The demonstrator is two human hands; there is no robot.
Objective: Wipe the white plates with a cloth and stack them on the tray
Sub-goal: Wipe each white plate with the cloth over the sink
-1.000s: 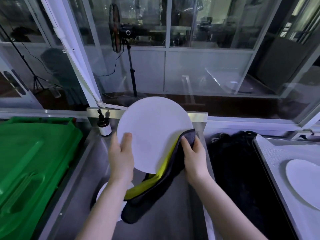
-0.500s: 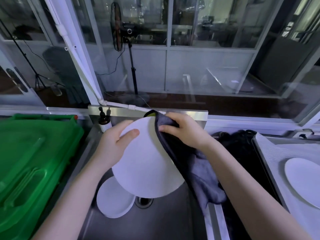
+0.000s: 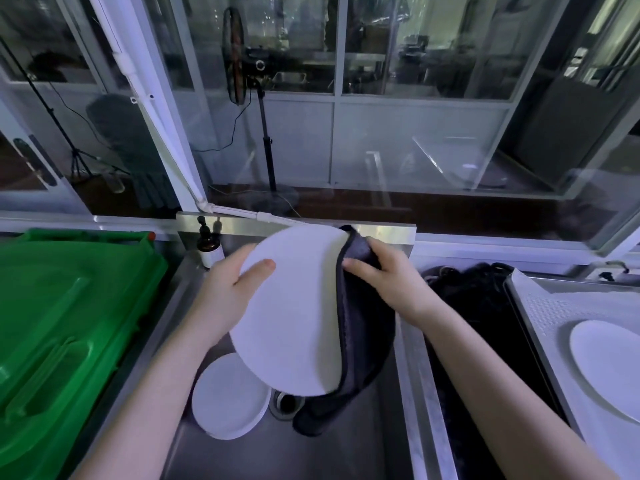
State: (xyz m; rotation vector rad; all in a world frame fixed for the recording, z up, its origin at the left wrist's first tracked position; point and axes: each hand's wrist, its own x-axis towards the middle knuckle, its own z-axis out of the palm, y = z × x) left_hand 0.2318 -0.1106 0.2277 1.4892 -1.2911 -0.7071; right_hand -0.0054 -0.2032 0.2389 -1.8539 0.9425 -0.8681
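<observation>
White and smooth, the plate (image 3: 294, 306) sits tilted between my hands, above the sink (image 3: 311, 455). My left hand (image 3: 228, 289) grips its left edge, thumb on the front. My right hand (image 3: 384, 275) pinches the cloth (image 3: 363, 341) over the right edge. The cloth is soft and hangs down below that hand. The plate looks hard and slippery, and I think it would break if it fell, so the rim is the best place to hold. A second plate (image 3: 228, 400) lies under my left hand. The tray (image 3: 554, 306), far right of my right hand, has a third plate (image 3: 609, 368).
</observation>
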